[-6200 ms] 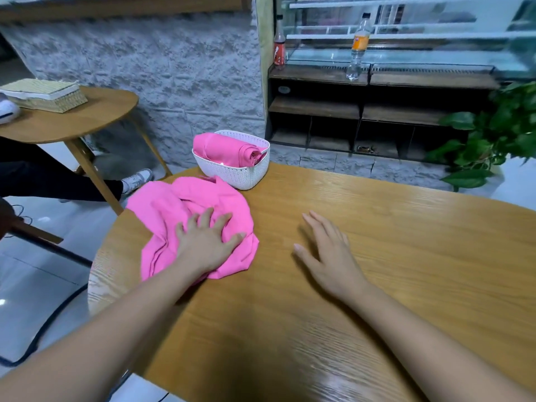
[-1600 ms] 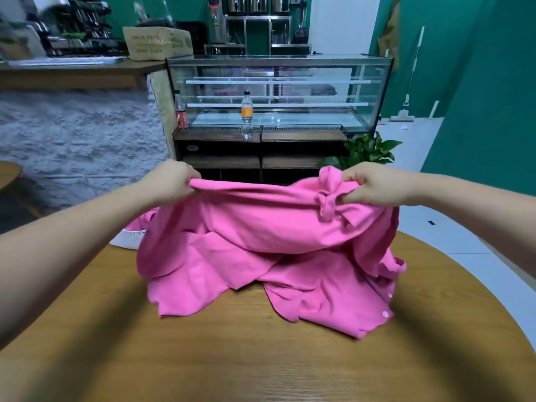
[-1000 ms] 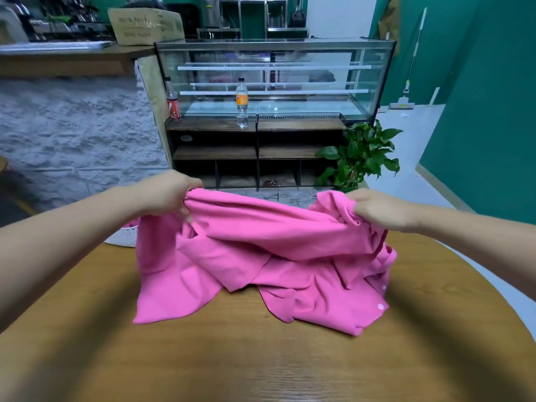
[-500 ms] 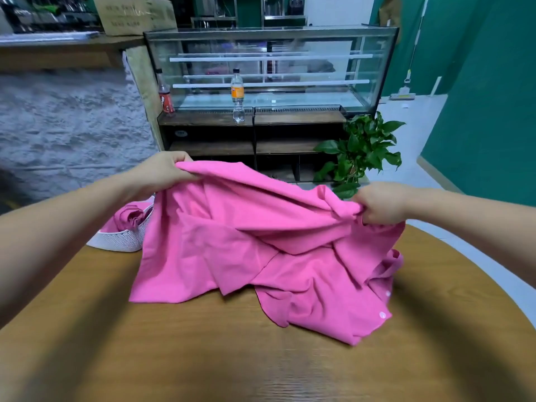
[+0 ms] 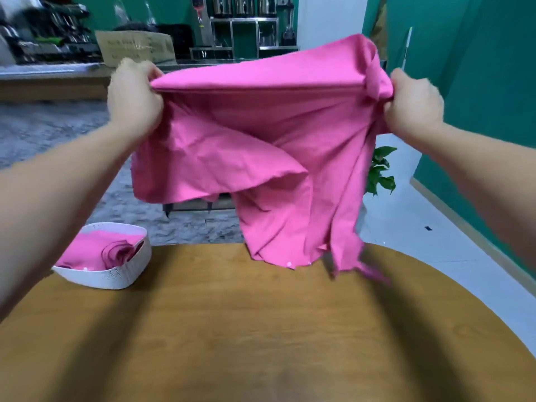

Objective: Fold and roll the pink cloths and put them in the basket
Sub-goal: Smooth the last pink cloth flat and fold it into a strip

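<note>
Lifted clear of the tabletop since half a second ago, the pink cloth (image 5: 261, 140) now hangs at head height, stretched between two raised hands, where before its lower folds lay heaped on the wood. The camera's gaze has risen with it.

Two bare hands hold one cloth. The left hand (image 5: 135, 97) has its fingers curled round the cloth's upper left corner; the right hand (image 5: 413, 103) grips a bunched knot of fabric at the upper right. The top edge runs taut and nearly straight between them. Below it the thin, soft fabric falls in creased, uneven folds, one flap doubled across the front, the longest part dropping on the right. Two small white buttons (image 5: 288, 264) show near the bottom hem. The hem's tip is blurred, and whether it touches the table cannot be told.

One white basket (image 5: 121, 275) stands on the far left of the table, well apart from the hanging cloth. It has rounded corners and a woven-look wall. Inside lies a rolled pink cloth (image 5: 116, 250), its spiral end facing the camera, on more pink fabric; how many pieces that makes cannot be told.

One round wooden table (image 5: 261, 329), light brown with visible grain, fills the foreground. Behind it are a rough grey stone-textured wall (image 5: 43, 132), one leafy green plant (image 5: 380, 169), a cardboard box (image 5: 136, 47) on a counter and teal walls.
</note>
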A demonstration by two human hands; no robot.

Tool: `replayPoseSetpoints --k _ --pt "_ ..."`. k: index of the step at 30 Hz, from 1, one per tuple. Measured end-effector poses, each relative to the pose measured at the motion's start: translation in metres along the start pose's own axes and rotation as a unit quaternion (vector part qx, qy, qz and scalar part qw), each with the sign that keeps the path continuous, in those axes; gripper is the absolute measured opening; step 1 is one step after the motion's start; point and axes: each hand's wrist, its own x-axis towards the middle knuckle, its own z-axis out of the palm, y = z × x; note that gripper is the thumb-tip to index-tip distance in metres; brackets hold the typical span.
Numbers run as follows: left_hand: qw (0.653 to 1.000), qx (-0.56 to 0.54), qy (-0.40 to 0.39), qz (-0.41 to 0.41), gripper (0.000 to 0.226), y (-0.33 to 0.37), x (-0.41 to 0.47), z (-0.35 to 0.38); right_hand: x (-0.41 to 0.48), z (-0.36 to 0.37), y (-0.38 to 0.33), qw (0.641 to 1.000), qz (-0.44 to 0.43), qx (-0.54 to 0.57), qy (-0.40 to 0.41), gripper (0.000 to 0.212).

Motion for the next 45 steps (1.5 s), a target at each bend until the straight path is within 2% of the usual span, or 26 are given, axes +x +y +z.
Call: replayPoseSetpoints --k 2,4,6,8,13,17,19,21,24,26,28,31,33,34,37,39,40,43,45 --pt "0.999 -0.046 0.005 0.007 0.042 0.006 0.001 -0.004 -0.003 0.002 0.002 1.0 0.011 0.016 0.003 0.014" --pt "0.996 -0.089 -0.022 -0.001 0.036 0.008 -0.011 -0.003 -0.016 0.01 0.008 0.999 0.005 0.023 -0.022 0.012" --pt "0.992 -0.1 -0.079 -0.022 0.023 0.004 -0.028 0.003 -0.033 0.021 0.017 0.996 0.003 0.033 -0.079 0.009" --pt "0.987 -0.065 -0.142 -0.029 0.006 -0.005 -0.045 0.01 -0.05 0.031 0.024 0.988 0.006 0.037 -0.152 0.006" --pt "0.978 -0.022 -0.209 0.005 0.027 -0.018 -0.067 0.015 -0.066 0.038 0.033 0.963 0.03 0.108 -0.246 0.004" --pt "0.965 -0.046 -0.26 0.013 0.022 -0.011 -0.073 0.013 -0.067 0.04 0.045 0.941 0.059 0.159 -0.293 0.009" --pt "0.947 -0.108 -0.302 -0.004 0.023 -0.008 -0.075 0.009 -0.07 0.041 0.054 0.93 0.059 0.177 -0.317 0.015" --pt "0.91 -0.193 -0.365 -0.034 0.031 -0.006 -0.08 0.001 -0.078 0.039 0.059 0.923 0.06 0.203 -0.322 0.017" --pt "0.865 -0.252 -0.432 -0.037 0.045 0.002 -0.101 -0.013 -0.102 0.031 0.065 0.904 0.071 0.246 -0.342 0.021" --pt "0.848 -0.274 -0.453 -0.009 0.034 0.01 -0.123 -0.023 -0.122 0.029 0.072 0.89 0.071 0.258 -0.369 0.018" --pt "0.839 -0.263 -0.476 0.002 0.03 0.015 -0.148 -0.029 -0.148 0.027 0.076 0.877 0.052 0.254 -0.405 0.019" --pt "0.825 -0.185 -0.531 0.051 0.045 0.022 -0.191 -0.036 -0.192 0.025 0.078 0.851 0.02 0.26 -0.457 0.033" --pt "0.812 -0.128 -0.566 0.073 0.023 0.02 -0.225 -0.031 -0.227 0.026 0.076 0.825 -0.006 0.275 -0.494 0.045" --pt "0.804 -0.099 -0.58 0.084 0.021 0.017 -0.242 -0.028 -0.242 0.026 0.077 0.826 -0.034 0.26 -0.5 0.05" --pt "0.772 -0.085 -0.621 0.111 0.044 0.006 -0.292 -0.02 -0.279 0.03 0.079 0.835 -0.133 0.177 -0.504 0.05" --pt "0.756 -0.091 -0.638 0.113 0.023 0.001 -0.32 -0.019 -0.298 0.03 0.082 0.819 -0.154 0.162 -0.529 0.052" --pt "0.753 -0.093 -0.639 0.122 0.013 -0.001 -0.333 -0.018 -0.306 0.031 0.085 0.813 -0.158 0.14 -0.543 0.053" --pt "0.767 -0.107 -0.616 0.145 0.013 -0.006 -0.363 -0.02 -0.323 0.032 0.094 0.814 -0.169 -0.021 -0.555 0.067" --pt "0.778 -0.091 -0.603 0.153 0.037 -0.01 -0.377 -0.019 -0.333 0.029 0.091 0.82 -0.17 -0.095 -0.538 0.073"
